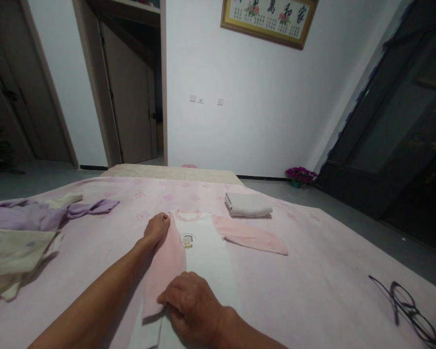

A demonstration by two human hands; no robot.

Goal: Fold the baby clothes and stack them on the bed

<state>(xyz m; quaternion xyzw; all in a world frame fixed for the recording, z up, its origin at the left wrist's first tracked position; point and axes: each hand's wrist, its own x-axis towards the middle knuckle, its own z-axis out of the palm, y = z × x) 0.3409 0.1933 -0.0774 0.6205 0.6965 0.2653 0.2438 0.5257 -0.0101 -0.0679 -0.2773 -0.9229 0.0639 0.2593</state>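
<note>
A white child's garment (pixel 207 249) with pink sleeves and a pink neckline lies flat on the pink cloth. Its left-hand sleeve (pixel 170 259) is laid over the body, pointing toward me, while the other sleeve (pixel 254 235) stretches out to the right. My left hand (pixel 158 227) pinches the shoulder corner beside the neckline. Nearer to me, my right hand (pixel 194 305) has its fingers closed on the cuff end of the folded sleeve. The lower part of the garment is partly hidden beneath my right hand and runs out of view at the bottom.
A folded light grey cloth (pixel 249 204) lies beyond the right sleeve. Loose lilac clothing (pixel 29 214) and cream clothing (pixel 16 254) are heaped at the left. Black-framed glasses (pixel 403 305) rest at the right on the pink bedspread (pixel 312 271).
</note>
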